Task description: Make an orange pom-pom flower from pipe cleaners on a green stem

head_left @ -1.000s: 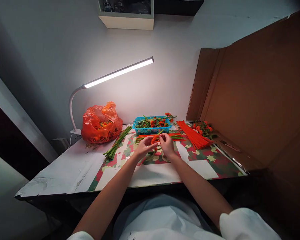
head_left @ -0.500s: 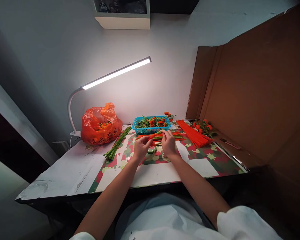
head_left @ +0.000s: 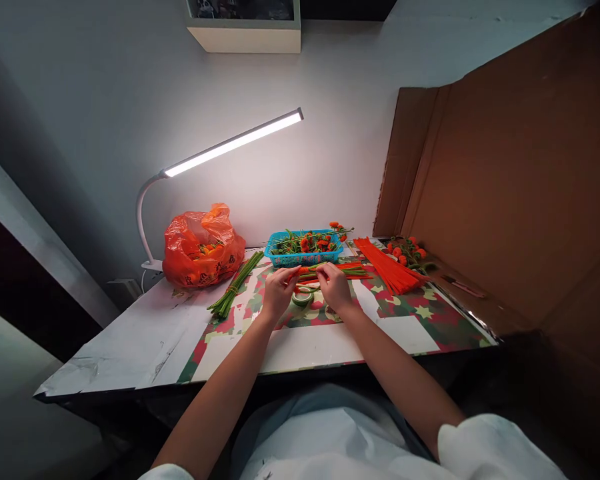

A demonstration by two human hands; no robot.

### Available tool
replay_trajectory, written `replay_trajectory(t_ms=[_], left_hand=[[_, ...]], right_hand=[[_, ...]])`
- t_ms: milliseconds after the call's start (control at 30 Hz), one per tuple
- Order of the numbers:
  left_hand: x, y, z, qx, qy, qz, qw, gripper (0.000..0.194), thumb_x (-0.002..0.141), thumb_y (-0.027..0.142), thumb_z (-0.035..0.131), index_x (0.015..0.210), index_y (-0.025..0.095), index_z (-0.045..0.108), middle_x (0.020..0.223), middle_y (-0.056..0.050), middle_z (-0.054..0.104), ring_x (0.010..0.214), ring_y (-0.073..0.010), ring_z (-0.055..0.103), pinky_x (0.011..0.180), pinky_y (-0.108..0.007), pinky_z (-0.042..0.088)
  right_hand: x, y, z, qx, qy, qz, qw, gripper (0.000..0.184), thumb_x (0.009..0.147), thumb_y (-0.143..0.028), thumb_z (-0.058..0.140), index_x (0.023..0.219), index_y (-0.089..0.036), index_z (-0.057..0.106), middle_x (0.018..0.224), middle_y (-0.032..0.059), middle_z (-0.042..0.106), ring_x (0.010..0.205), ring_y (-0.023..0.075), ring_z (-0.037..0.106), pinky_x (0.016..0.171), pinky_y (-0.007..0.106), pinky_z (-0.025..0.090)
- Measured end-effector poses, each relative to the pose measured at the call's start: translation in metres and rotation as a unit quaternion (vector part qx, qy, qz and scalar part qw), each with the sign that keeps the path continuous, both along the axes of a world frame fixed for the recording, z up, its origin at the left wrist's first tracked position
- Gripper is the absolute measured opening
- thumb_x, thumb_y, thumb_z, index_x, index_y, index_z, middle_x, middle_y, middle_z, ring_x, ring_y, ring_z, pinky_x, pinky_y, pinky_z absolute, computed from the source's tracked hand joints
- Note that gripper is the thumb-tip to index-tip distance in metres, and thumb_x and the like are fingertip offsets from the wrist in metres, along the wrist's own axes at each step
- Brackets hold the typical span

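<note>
My left hand [head_left: 278,291] and my right hand [head_left: 334,285] meet over the middle of the table, fingers pinched on a thin orange and green pipe-cleaner stem [head_left: 307,270] stretched between them. A roll of green tape [head_left: 303,298] lies on the patterned mat [head_left: 420,320] just below the hands. Beyond the fingers lie loose orange and green stems [head_left: 347,270] and a blue basket [head_left: 304,248] of orange pom-pom flowers.
An orange plastic bag [head_left: 203,247] sits at the back left under a white desk lamp [head_left: 230,143]. A bundle of green stems [head_left: 236,284] lies left of the hands. Orange stems [head_left: 386,268] and finished flowers [head_left: 408,251] lie right, beside a tall cardboard wall [head_left: 505,187].
The curled orange piece that both hands held raised has been drawn out flatter and lower, toward the table. Both hands have sunk slightly and spread a little apart.
</note>
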State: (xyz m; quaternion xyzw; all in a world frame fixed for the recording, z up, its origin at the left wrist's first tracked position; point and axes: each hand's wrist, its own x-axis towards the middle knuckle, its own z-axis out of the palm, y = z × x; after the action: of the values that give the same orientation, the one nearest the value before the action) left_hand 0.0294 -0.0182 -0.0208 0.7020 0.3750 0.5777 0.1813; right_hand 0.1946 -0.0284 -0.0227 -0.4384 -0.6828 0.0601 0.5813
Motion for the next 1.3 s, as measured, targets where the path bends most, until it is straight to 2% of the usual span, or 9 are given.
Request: replay_trajectory(t_ms=[267, 433, 667, 1067, 1300], left_hand=[[0.002, -0.001, 0.002, 0.016, 0.042, -0.026, 0.999, 0.013, 0.077, 0.022, 0.067, 0.086, 0.024, 0.076, 0.079, -0.003, 0.072, 0.062, -0.0148, 0.063, 0.056, -0.024, 0.05], [0.005, -0.004, 0.002, -0.003, 0.01, -0.008, 1.0, 0.013, 0.079, 0.027, 0.067, 0.085, 0.019, 0.074, 0.07, -0.003, 0.073, 0.049, -0.0139, 0.063, 0.047, -0.024, 0.05], [0.004, -0.006, 0.004, 0.003, -0.027, 0.031, 0.999, 0.013, 0.078, 0.029, 0.066, 0.082, 0.018, 0.073, 0.068, -0.004, 0.074, 0.053, -0.0157, 0.066, 0.049, -0.025, 0.053], [0.003, -0.004, 0.004, 0.014, -0.009, 0.014, 1.0, 0.011, 0.075, 0.029, 0.07, 0.077, 0.02, 0.074, 0.07, -0.003, 0.073, 0.053, -0.0144, 0.064, 0.05, -0.024, 0.052], [0.003, -0.005, 0.001, 0.009, -0.052, 0.078, 0.996, 0.016, 0.075, 0.034, 0.07, 0.075, 0.018, 0.068, 0.064, -0.001, 0.069, 0.054, -0.0142, 0.063, 0.052, -0.024, 0.051]], right_hand=[[-0.004, 0.001, -0.005, -0.033, 0.016, 0.005, 0.999, 0.015, 0.081, -0.02, 0.05, 0.071, -0.02, 0.061, 0.071, 0.003, 0.063, 0.067, 0.0178, 0.057, 0.062, 0.027, 0.042], [-0.007, 0.004, -0.006, -0.056, 0.084, -0.022, 0.995, 0.019, 0.083, -0.027, 0.047, 0.072, -0.019, 0.06, 0.067, 0.0035, 0.064, 0.061, 0.0173, 0.058, 0.057, 0.027, 0.043], [-0.008, 0.003, -0.005, -0.061, 0.123, -0.03, 0.99, 0.02, 0.082, -0.032, 0.047, 0.072, -0.019, 0.059, 0.065, 0.0037, 0.064, 0.058, 0.0175, 0.057, 0.055, 0.027, 0.044], [-0.006, 0.001, -0.004, -0.049, 0.091, 0.01, 0.995, 0.015, 0.078, -0.027, 0.05, 0.069, -0.02, 0.06, 0.07, 0.0041, 0.062, 0.066, 0.0181, 0.056, 0.063, 0.029, 0.043], [-0.015, -0.001, -0.005, -0.109, 0.146, 0.047, 0.982, 0.018, 0.075, -0.034, 0.053, 0.066, -0.02, 0.058, 0.062, 0.0017, 0.062, 0.057, 0.016, 0.055, 0.054, 0.026, 0.043]])
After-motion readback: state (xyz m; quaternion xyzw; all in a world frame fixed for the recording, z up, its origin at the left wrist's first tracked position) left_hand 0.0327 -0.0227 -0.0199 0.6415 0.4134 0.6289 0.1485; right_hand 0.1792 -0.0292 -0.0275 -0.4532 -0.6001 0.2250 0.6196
